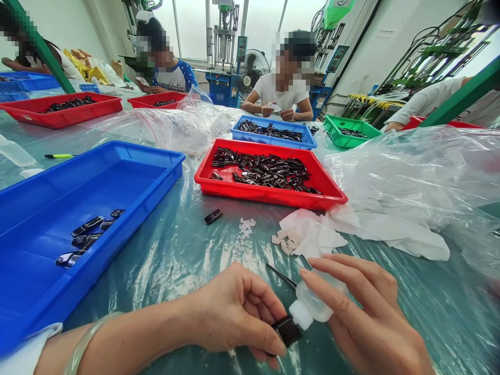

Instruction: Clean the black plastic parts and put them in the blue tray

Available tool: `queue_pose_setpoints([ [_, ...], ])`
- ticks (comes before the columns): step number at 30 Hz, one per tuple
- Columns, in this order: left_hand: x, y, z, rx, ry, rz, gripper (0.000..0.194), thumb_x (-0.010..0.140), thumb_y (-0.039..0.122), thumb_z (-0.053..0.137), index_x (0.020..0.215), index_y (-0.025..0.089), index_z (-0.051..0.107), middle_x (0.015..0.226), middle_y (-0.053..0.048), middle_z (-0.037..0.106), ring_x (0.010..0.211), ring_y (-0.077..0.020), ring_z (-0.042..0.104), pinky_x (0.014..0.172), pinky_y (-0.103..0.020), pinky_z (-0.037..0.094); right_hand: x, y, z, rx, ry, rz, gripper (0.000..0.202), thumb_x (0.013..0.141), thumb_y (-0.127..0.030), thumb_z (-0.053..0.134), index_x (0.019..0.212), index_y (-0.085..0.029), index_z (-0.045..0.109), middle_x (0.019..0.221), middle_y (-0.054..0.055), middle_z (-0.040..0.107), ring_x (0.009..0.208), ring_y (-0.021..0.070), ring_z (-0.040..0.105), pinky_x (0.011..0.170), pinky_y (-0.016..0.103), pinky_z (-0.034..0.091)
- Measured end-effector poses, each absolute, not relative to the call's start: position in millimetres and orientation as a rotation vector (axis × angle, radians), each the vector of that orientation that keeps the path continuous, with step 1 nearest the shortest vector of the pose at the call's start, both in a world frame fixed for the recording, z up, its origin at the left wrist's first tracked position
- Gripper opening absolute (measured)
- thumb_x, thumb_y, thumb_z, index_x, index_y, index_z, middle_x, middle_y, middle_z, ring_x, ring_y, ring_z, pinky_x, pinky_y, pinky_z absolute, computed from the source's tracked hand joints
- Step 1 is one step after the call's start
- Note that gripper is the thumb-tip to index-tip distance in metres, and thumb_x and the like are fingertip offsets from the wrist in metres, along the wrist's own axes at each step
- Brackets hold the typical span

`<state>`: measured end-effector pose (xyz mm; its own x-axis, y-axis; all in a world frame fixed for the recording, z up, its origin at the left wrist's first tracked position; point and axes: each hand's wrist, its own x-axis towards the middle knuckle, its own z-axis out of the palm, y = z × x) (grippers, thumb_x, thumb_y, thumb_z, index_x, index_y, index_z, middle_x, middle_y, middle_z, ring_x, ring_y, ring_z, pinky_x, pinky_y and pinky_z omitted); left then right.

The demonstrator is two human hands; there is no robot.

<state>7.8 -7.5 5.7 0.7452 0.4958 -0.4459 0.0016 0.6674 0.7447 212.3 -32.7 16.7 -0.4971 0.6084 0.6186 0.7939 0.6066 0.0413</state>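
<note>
Black piece (pixel 288 330) pinched by left fingers (pixel 261 333); right fingers (pixel 332 295), outstretched, grip tilted translucent bottle (pixel 314 303).

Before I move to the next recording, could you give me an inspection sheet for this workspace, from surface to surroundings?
Surface: green table, glossy and creased.
Work items: black part and clear bottle in hand; pile of parts in the red tray, a few in the large blue tray, loose part on the table.
Clutter: white scraps, crumpled tissue, dark slim tool by the bottle, pen at left, plastic sheeting at right.
Hands: left hand pinches the black part; right hand holds the bottle, its white cap at the part's edge; contact uncertain.
Cables: dark lines on the upper-right machine; on the table, nothing seen.
Surroundings: co-workers, further trays, fan, machines.
</note>
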Motion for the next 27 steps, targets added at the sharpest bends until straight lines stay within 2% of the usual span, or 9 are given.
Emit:
queue_pose_setpoints([
  [10, 7.9, -7.3, 9.4, 0.782, 0.694, 0.305, 0.022, 0.052, 0.012, 0.073, 0.073, 0.01, 0.066, 0.056, 0.0, 0.063, 0.051, -0.0093, 0.06, 0.051, -0.017, 0.048, 222.3, -32.1, 19.2, -1.071, -2.384, -0.382, 0.039, 0.078, 0.003, 0.044, 0.103, -0.024, 0.057, 0.103, 0.007, 0.06, 0.1, 0.0223, 0.054, 0.079, 0.039, 0.044],
  [17, 7.8, -7.2, 9.5, 0.786, 0.694, 0.292, 0.021, 0.052, 0.014, 0.074, 0.072, 0.01, 0.067, 0.056, 0.0, 0.063, 0.051, -0.0095, 0.06, 0.05, -0.017, 0.048, 220.7, -33.4, 22.6, -1.062, -2.366, -0.415, 0.036, 0.08, 0.0, 0.043, 0.101, -0.025, 0.058, 0.098, 0.007, 0.063, 0.097, 0.0221, 0.057, 0.078, 0.04, 0.046],
  [27, 7.1, -7.3, 7.3, 0.798, 0.68, 0.343, 0.024, 0.053, 0.013, 0.075, 0.073, 0.01, 0.063, 0.057, -0.001, 0.063, 0.052, -0.0093, 0.06, 0.052, -0.018, 0.047, 224.9, -32.5, 19.1, -1.084, -2.388, -0.459, 0.035, 0.081, -0.003, 0.046, 0.104, -0.026, 0.058, 0.101, 0.006, 0.063, 0.098, 0.0222, 0.057, 0.081, 0.041, 0.041],
])
